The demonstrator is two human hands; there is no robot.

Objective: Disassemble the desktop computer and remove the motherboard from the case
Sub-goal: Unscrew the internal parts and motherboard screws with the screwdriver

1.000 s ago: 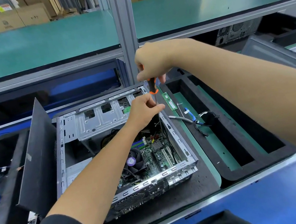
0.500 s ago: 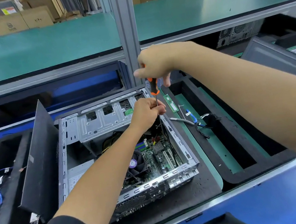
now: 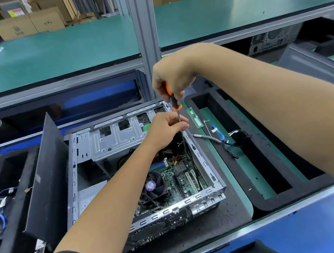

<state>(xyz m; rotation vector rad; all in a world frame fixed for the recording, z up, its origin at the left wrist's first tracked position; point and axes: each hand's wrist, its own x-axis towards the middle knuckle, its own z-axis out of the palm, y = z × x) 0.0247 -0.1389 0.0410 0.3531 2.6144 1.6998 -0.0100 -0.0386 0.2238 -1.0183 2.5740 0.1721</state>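
Here, right hand [image 3: 173,77] gripping screwdriver [image 3: 174,101], left hand [image 3: 166,127] pinching its shaft

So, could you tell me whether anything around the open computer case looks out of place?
Only the flat black side panel stands out: it is propped tilted against the left side of the open grey metal computer case rather than lying flat. Otherwise nothing looks damaged or spilled.

Orange-and-black screwdriver [image 3: 174,101], green motherboard [image 3: 179,174], silver case [image 3: 201,156], teal shelf [image 3: 64,53].
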